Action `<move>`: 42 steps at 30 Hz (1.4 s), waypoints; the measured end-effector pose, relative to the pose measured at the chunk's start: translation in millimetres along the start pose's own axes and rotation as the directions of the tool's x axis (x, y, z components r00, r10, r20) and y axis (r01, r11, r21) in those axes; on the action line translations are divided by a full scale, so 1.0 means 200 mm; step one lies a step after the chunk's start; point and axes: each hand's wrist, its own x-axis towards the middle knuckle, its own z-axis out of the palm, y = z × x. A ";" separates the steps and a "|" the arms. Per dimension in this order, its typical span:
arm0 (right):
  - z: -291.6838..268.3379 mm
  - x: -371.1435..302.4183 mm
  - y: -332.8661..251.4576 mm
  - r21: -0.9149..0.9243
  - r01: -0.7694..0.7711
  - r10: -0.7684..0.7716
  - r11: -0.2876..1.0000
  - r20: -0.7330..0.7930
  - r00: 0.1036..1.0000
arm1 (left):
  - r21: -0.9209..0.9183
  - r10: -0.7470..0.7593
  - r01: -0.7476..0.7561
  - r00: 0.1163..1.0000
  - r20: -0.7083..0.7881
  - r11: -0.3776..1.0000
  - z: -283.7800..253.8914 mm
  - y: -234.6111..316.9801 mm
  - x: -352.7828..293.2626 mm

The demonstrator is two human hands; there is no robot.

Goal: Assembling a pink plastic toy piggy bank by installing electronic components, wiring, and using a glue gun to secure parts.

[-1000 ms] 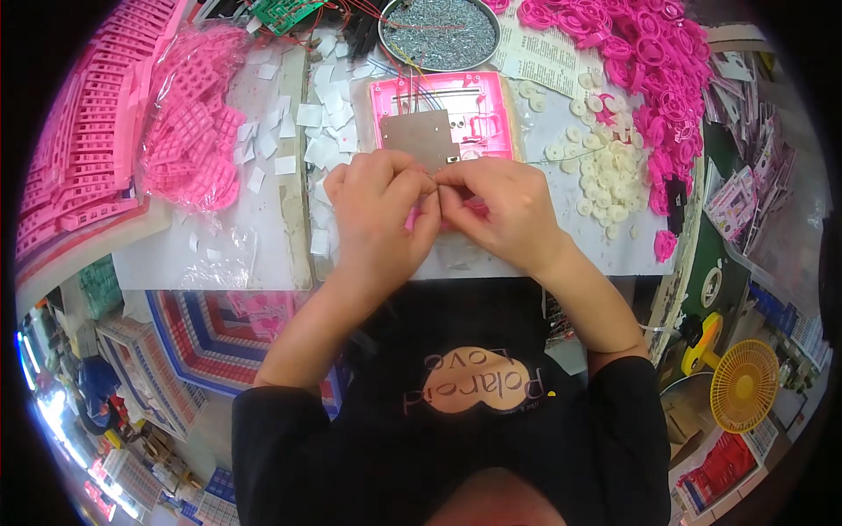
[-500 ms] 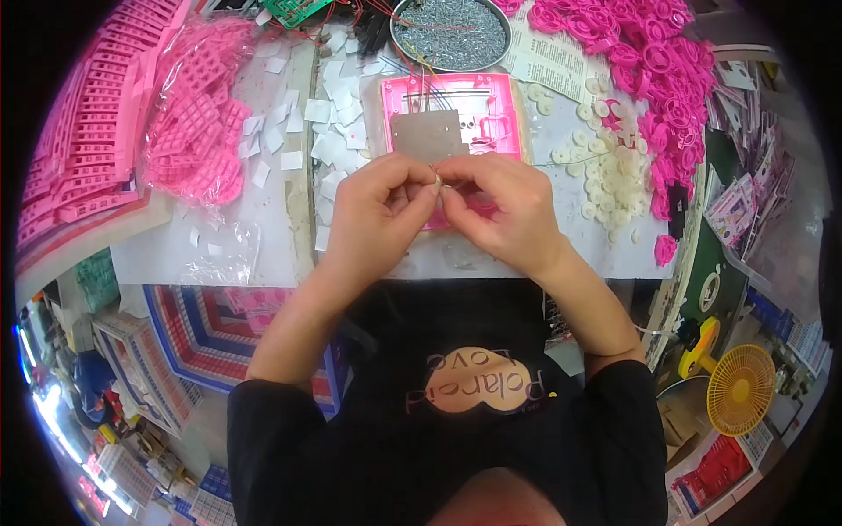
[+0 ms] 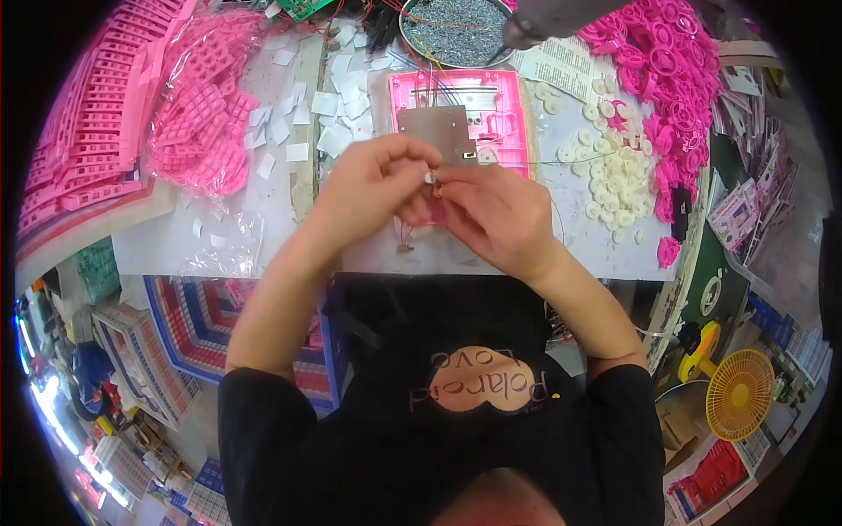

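My left hand [image 3: 373, 188] and my right hand [image 3: 507, 215] meet fingertip to fingertip over the front of a pink plastic housing [image 3: 514, 114]. Between them shows a small white piece [image 3: 430, 177], pinched by my left fingers. My right fingers are closed on something small by it, partly hidden. Inside the housing lies a brown flat board [image 3: 430, 130], with several thin wires running up from its far edge. Below the hands, a small connector [image 3: 405, 248] on red wires lies on the table.
A grey pointed tool [image 3: 526, 28] hangs over a round tray of screws [image 3: 452, 33]. White paper squares [image 3: 336, 138] are scattered left of the housing; cream discs [image 3: 614, 180] and magenta rings [image 3: 653, 53] lie right. Pink grid parts [image 3: 203, 123] fill a bag. A yellow fan [image 3: 739, 394] stands lower right.
My hands have parted slightly, the left turning and lowering some fingers. The white piece and the connector on red wires now show. The grey tool has come into view at the top.
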 end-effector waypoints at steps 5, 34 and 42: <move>-0.01 0.02 0.01 -0.128 0.100 -0.093 0.987 0.063 0.994 | 0.317 0.158 -0.186 0.981 0.112 0.930 -0.05 0.04 0.03; -0.13 0.09 -0.09 -0.237 0.005 0.124 0.972 0.527 0.841 | 0.882 0.831 -0.251 0.507 -0.231 0.398 -0.12 -0.09 -0.08; -0.05 0.02 -0.04 -0.223 0.006 0.081 0.975 0.378 0.922 | 0.300 0.382 -0.290 0.868 -0.317 0.909 0.10 -0.37 -0.31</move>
